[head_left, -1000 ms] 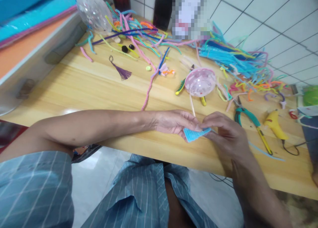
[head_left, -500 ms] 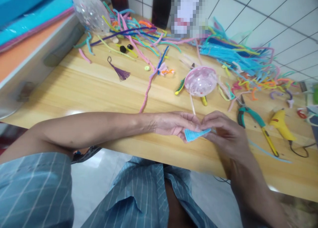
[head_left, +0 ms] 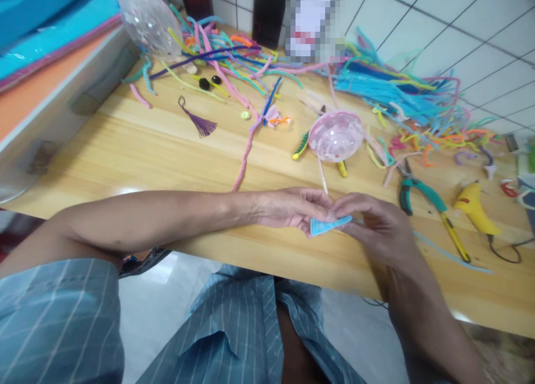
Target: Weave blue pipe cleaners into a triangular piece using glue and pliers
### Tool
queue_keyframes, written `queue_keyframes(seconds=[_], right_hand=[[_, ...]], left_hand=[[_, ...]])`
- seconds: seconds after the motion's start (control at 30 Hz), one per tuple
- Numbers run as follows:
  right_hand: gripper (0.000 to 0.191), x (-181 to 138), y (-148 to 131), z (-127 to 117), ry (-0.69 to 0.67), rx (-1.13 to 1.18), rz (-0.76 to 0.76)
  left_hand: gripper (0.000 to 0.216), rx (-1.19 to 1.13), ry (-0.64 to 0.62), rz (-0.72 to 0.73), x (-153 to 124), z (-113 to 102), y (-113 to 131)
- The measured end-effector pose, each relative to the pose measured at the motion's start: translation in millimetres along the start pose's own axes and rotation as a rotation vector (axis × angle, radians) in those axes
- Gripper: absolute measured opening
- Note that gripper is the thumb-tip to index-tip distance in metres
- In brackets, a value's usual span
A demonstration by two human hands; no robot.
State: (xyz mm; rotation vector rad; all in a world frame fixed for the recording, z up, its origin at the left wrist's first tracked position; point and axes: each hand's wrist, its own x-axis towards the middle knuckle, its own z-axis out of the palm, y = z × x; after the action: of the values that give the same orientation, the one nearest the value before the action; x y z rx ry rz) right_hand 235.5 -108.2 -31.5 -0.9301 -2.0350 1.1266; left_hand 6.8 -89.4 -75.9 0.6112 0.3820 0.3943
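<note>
Near the table's front edge, my left hand (head_left: 298,208) pinches a small light-blue triangle of coiled pipe cleaner (head_left: 324,226) by its wide end. My right hand (head_left: 374,219) has its thumb and fingers closed at the narrow end of the same piece. A thin light-blue pipe cleaner strand (head_left: 453,254) trails out on the table from behind my right hand; whether it joins the triangle is hidden. Just beyond my hands lies a clear pink-rimmed bubble-like ball (head_left: 336,137), with a clear stick (head_left: 323,176) pointing toward my fingers.
Teal pliers (head_left: 424,192), a yellow cutter (head_left: 456,239) and a yellow glue gun (head_left: 476,208) lie at the right. A purple tassel (head_left: 200,122) and a pink twisted stem (head_left: 244,155) lie left of centre. Blue pipe cleaners (head_left: 384,91) are heaped along the wall.
Both hands keep their hold on the light-blue triangle, which has tilted slightly. The trailing strand has shifted a little; the other things stay put.
</note>
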Motion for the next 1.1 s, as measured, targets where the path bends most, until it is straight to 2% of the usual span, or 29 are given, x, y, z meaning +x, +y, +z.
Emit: queue_keyframes(seconds=[0.17, 0.37, 0.6, 0.73, 1.1], right_hand=[[0.011, -1.8, 1.2, 0.8, 0.051, 0.01, 0.068], [0.023, 0.1, 7.1, 4.8, 0.161, 0.113, 0.213], [0.036, 5.8, 9.0, 5.0, 0.218, 0.257, 0.33], [0.041, 8.8, 5.8, 5.6, 0.192, 0.288, 0.373], [0.041, 2.2, 12.6, 4.5, 0.178, 0.163, 0.376]], left_hand=[[0.042, 0.057, 0.055, 0.044, -1.2, 4.8, 0.7], [0.028, 0.11, 0.239, 0.238, -3.8, 16.9, 4.4], [0.035, 0.555, 0.255, 0.447, -8.0, 17.1, 5.1], [0.031, 0.64, 0.263, 0.459, -6.5, 13.5, -0.8], [0.022, 0.497, 0.237, 0.435, 0.8, 5.7, -3.5]])
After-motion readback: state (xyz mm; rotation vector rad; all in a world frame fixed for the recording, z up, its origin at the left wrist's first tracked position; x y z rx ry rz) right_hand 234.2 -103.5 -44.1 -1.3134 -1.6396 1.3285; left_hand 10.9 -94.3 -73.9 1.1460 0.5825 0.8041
